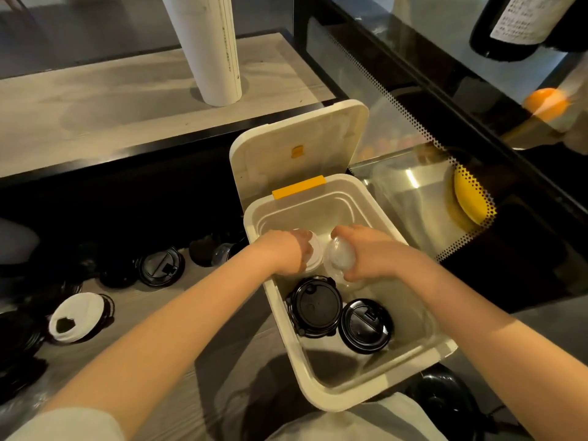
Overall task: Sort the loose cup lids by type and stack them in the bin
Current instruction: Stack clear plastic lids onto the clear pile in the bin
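A cream plastic bin (366, 399) stands open in front of me, its hinged lid (296, 144) tipped back. Both my hands reach inside it. My left hand (283, 253) grips a stack of white lids (315, 253) from above. Beside it, my right hand (366, 253) holds a stack of clear dome lids (339, 256). Two stacks of black lids sit nearer in the bin, one (315, 305) in the middle and one (364, 326) to its right. Loose black lids (160, 265) and a white lid (78, 316) lie on the wooden counter to the left.
A tall white sleeve of cups (210, 49) stands on the raised shelf behind. A glass display case (445, 173) with yellow plates runs along the right. More dark lids (19, 338) crowd the counter's left edge. A black object (445, 399) sits by the bin's near right corner.
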`<action>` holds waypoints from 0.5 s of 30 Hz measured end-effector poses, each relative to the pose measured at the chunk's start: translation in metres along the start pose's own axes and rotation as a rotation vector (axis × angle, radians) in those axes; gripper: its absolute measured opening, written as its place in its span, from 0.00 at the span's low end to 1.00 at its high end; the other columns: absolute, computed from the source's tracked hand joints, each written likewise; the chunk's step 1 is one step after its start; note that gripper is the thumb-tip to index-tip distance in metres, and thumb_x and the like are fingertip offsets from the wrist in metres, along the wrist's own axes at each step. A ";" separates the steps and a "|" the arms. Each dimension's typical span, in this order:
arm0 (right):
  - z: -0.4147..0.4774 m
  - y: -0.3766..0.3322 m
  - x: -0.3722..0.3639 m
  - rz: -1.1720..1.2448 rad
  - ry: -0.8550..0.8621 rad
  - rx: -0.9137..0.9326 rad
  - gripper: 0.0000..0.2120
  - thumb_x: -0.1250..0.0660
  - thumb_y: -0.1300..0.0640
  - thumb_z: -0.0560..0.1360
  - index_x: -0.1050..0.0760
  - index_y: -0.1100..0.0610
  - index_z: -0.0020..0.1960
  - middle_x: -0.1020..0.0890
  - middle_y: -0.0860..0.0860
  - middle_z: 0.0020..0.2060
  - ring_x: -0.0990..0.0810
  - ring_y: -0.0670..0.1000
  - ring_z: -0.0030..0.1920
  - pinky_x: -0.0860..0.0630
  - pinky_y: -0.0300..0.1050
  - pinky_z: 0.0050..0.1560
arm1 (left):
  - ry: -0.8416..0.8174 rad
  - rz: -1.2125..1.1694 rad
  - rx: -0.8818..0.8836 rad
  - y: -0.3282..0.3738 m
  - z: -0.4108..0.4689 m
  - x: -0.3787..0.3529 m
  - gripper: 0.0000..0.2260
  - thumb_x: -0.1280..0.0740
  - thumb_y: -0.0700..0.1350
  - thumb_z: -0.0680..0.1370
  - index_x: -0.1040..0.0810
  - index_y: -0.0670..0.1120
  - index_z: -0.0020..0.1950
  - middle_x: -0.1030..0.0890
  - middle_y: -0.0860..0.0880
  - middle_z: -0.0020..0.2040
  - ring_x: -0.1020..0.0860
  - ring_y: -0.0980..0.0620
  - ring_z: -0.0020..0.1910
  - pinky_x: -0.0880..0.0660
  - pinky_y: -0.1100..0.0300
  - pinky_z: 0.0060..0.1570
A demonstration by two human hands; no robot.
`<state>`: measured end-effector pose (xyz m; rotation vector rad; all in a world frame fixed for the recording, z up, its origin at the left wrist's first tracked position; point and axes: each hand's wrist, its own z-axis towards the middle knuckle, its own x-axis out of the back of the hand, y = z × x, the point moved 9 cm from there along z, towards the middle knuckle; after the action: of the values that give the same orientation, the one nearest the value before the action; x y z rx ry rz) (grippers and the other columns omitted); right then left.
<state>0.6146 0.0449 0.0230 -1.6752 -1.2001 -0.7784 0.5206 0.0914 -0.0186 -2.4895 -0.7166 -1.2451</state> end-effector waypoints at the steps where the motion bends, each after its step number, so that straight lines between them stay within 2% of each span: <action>1: -0.001 0.001 0.006 0.058 0.002 0.003 0.35 0.26 0.54 0.66 0.38 0.51 0.69 0.29 0.50 0.58 0.27 0.51 0.52 0.29 0.43 0.47 | 0.019 0.004 0.003 0.001 -0.001 0.002 0.18 0.43 0.47 0.80 0.32 0.46 0.69 0.38 0.46 0.73 0.34 0.45 0.70 0.28 0.49 0.59; 3: -0.001 0.002 0.018 0.141 0.024 0.020 0.37 0.25 0.54 0.65 0.38 0.52 0.69 0.29 0.50 0.58 0.29 0.51 0.54 0.28 0.44 0.50 | 0.055 0.019 0.018 0.000 -0.003 0.007 0.17 0.43 0.49 0.80 0.29 0.47 0.67 0.39 0.47 0.73 0.33 0.45 0.68 0.28 0.49 0.58; 6: 0.001 -0.001 0.022 0.117 0.018 0.031 0.38 0.24 0.54 0.63 0.38 0.52 0.69 0.29 0.52 0.61 0.28 0.53 0.58 0.26 0.48 0.55 | 0.056 0.015 0.036 -0.001 -0.004 0.008 0.18 0.42 0.50 0.80 0.29 0.48 0.68 0.40 0.47 0.74 0.34 0.46 0.69 0.28 0.49 0.60; 9: 0.001 -0.005 0.025 0.137 0.029 0.039 0.38 0.24 0.54 0.64 0.38 0.52 0.69 0.29 0.52 0.61 0.29 0.53 0.60 0.27 0.48 0.56 | 0.147 -0.167 0.087 -0.006 -0.010 0.018 0.19 0.42 0.49 0.80 0.31 0.46 0.70 0.35 0.45 0.73 0.31 0.45 0.67 0.30 0.53 0.62; 11: -0.004 -0.008 0.034 0.188 0.060 0.059 0.37 0.25 0.54 0.64 0.37 0.52 0.69 0.30 0.50 0.60 0.29 0.51 0.58 0.28 0.46 0.55 | 0.313 -0.484 0.137 -0.014 -0.022 0.038 0.19 0.41 0.46 0.79 0.31 0.45 0.70 0.29 0.46 0.69 0.28 0.47 0.63 0.30 0.57 0.59; 12: -0.007 -0.010 0.038 0.211 0.074 0.068 0.37 0.25 0.55 0.64 0.37 0.53 0.69 0.30 0.49 0.59 0.30 0.49 0.57 0.29 0.45 0.54 | 0.370 -0.723 0.165 -0.019 -0.028 0.044 0.18 0.41 0.45 0.79 0.30 0.45 0.69 0.26 0.46 0.67 0.26 0.49 0.60 0.30 0.59 0.57; 13: -0.010 -0.012 0.042 0.231 0.089 0.078 0.37 0.25 0.55 0.65 0.37 0.53 0.69 0.29 0.48 0.59 0.29 0.48 0.56 0.30 0.43 0.53 | 0.375 -1.025 0.166 -0.019 -0.033 0.044 0.14 0.41 0.45 0.79 0.28 0.47 0.65 0.23 0.48 0.63 0.24 0.51 0.56 0.29 0.59 0.56; 15: -0.013 -0.017 0.050 0.270 0.125 0.092 0.37 0.24 0.55 0.64 0.36 0.52 0.69 0.28 0.48 0.59 0.28 0.49 0.56 0.28 0.43 0.52 | 0.249 -1.577 0.096 -0.003 -0.038 0.038 0.08 0.41 0.50 0.80 0.25 0.50 0.54 0.19 0.51 0.50 0.22 0.53 0.47 0.27 0.55 0.54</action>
<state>0.6153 0.0531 0.0765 -1.6451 -0.8876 -0.6400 0.5126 0.0888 0.0345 -1.2840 -2.7181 -1.6616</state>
